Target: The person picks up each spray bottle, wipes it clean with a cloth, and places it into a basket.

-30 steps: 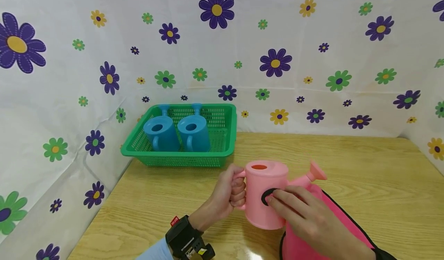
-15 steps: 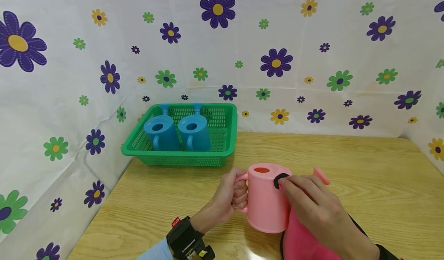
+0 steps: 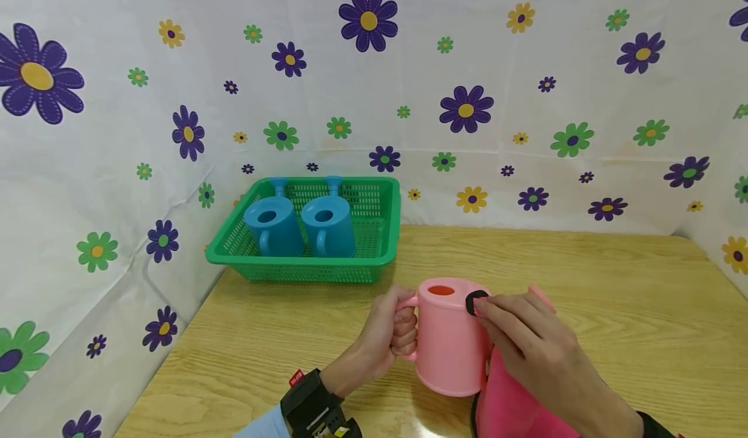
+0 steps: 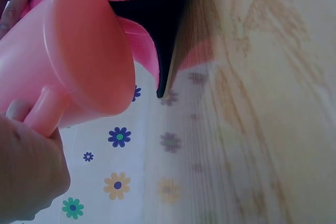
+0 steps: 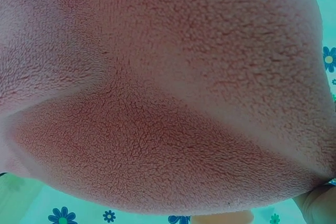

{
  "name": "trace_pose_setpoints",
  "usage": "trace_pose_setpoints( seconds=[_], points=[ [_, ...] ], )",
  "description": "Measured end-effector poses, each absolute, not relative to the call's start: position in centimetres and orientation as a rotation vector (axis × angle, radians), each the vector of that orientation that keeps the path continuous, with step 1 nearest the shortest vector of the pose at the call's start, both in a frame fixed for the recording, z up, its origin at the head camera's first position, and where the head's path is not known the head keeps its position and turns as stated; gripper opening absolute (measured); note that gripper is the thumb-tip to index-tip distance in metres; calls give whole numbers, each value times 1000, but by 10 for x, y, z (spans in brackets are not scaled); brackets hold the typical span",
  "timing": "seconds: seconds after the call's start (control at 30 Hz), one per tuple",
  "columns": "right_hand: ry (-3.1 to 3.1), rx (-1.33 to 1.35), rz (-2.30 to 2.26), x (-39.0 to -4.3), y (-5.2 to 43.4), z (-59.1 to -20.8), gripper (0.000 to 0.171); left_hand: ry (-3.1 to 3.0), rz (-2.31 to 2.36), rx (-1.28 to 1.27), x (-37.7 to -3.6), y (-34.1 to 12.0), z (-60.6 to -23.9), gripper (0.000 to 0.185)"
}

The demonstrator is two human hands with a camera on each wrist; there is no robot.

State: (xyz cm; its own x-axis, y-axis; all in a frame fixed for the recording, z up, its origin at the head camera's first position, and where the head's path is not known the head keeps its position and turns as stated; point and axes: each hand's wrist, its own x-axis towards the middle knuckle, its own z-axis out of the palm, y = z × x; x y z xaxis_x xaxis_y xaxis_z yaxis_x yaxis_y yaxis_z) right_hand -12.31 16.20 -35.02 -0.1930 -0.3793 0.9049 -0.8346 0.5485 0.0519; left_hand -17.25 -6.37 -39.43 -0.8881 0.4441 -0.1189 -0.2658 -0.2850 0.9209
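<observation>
My left hand (image 3: 382, 334) grips the handle of a pink watering can (image 3: 450, 350), which is held upright above the wooden table. In the left wrist view, the fingers curl round the handle (image 4: 48, 113) and the can's base faces the camera. My right hand (image 3: 540, 353) pinches a bright pink towel (image 3: 517, 402) with black edging and holds a bunched corner against the can's upper right side. The rest of the towel hangs below that hand and fills most of the right wrist view. Only the tip of the spout (image 3: 542, 297) shows behind the right hand.
A green plastic basket (image 3: 304, 270) stands at the back left of the table (image 3: 584, 263). Inside it are two blue watering cans, one on the left (image 3: 276, 233) and one beside it (image 3: 331, 233). A white flower-printed sheet (image 3: 409, 61) hangs behind the table and along its sides.
My right hand has moved the towel's corner up and right, from the middle of the can's side to near its top. The can has shifted slightly down and right in the left hand.
</observation>
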Motion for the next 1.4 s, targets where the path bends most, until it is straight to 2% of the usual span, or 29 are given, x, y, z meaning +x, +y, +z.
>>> trace_pose_setpoints(
  seconds=[1.4],
  points=[
    [-1859,1209,526,-122,167,-386,36,1445,2506,83,-180,-77,-386,48]
  ],
)
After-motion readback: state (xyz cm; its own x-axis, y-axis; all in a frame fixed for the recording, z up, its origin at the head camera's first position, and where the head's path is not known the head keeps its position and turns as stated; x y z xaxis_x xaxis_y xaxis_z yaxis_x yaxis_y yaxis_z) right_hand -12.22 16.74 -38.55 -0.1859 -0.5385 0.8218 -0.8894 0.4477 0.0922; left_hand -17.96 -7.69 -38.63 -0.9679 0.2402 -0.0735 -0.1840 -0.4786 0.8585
